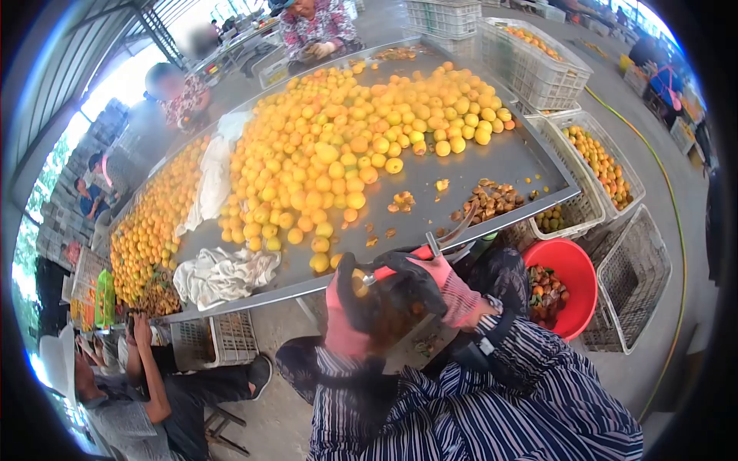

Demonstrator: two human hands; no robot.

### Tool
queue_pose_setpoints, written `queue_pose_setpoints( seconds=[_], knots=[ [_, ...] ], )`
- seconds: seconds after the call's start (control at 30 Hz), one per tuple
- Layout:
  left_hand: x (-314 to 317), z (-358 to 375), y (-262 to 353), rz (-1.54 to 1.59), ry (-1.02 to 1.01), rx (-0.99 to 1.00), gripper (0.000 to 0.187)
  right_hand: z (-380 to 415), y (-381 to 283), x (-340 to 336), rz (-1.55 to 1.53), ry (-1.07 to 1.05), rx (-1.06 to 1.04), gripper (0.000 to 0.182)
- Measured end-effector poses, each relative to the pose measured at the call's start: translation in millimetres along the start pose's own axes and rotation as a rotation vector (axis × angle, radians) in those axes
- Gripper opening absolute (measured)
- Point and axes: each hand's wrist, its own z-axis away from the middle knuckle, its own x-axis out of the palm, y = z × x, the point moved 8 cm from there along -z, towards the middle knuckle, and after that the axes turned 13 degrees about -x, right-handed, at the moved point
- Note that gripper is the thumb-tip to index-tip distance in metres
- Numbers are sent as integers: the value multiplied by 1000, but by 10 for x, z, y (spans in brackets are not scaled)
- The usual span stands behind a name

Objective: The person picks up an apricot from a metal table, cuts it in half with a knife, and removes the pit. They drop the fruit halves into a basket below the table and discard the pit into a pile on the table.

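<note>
Both my hands wear pink gloves with dark palms and meet just off the near edge of the metal table [492,173]. My left hand [352,307] is closed round a small orange fruit [360,282], which shows only in part. In my right hand [434,284] is a tool with a red handle [419,253], its metal tip against the fruit. Heaped on the table are many orange fruits [307,146]. Brown scraps [492,200] lie near the table's right corner, beside a curved metal piece [461,227].
A red bucket [580,288] with peelings stands at my right, near plastic crates [638,269]. White cloths [223,278] lie on the table. A co-worker in a white hat [61,361] sits at left; another person [315,31] is across the table. A yellow hose [676,200] crosses the floor.
</note>
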Motion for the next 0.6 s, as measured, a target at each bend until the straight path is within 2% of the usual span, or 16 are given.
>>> queue_pose_setpoints(
  seconds=[0.03,0.1,0.13,0.17,0.2,0.23,0.27,0.3,0.33,0.37,0.4,0.43,0.47,0.5,0.57,0.6],
  knots=[
    [57,-49,53,-55,47,201,46,-73,83,-115,-5,7,-15,26],
    [227,-192,-222,-63,122,246,37,-156,-140,-100,545,-178,-541,22],
    [405,-333,-638,-2,14,68,40,-153,-275,-69,939,-236,-696,21],
    [597,-435,-1074,55,-96,-113,44,-183,-337,-75,940,-225,-706,21],
    [801,-474,-1468,109,-211,-300,49,-254,-260,-229,598,-84,-460,22],
    [942,-547,-1683,109,-222,-293,49,-294,-126,-350,254,45,-217,22],
    [1064,-623,-1891,120,-229,-312,48,-541,241,-677,-242,111,-47,25],
    [1124,-683,-1994,130,-233,-330,47,-594,177,-662,-244,112,-55,25],
    [972,-652,-1324,266,-308,-479,45,-633,79,-701,-216,199,-97,28],
    [957,-749,-1082,268,-308,-479,45,-661,-7,-763,-184,285,-135,31],
    [1014,-730,-1186,700,-250,-893,32,-757,-71,-853,-211,279,-219,34],
    [1128,-552,-1208,1137,-170,-1299,35,-815,-98,-1020,-2,297,-253,36],
    [1074,-510,-1080,1138,-167,-1304,35,-819,-180,-1084,208,315,-283,38],
    [961,-499,-965,1105,-106,-1237,37,-791,-189,-1122,209,317,-275,38],
    [838,-389,-973,1075,-30,-1177,39,-624,-700,-739,1729,322,-576,35],
    [654,-412,-888,786,-76,-806,37,-734,-614,-891,1609,313,-517,37]
  ],
)
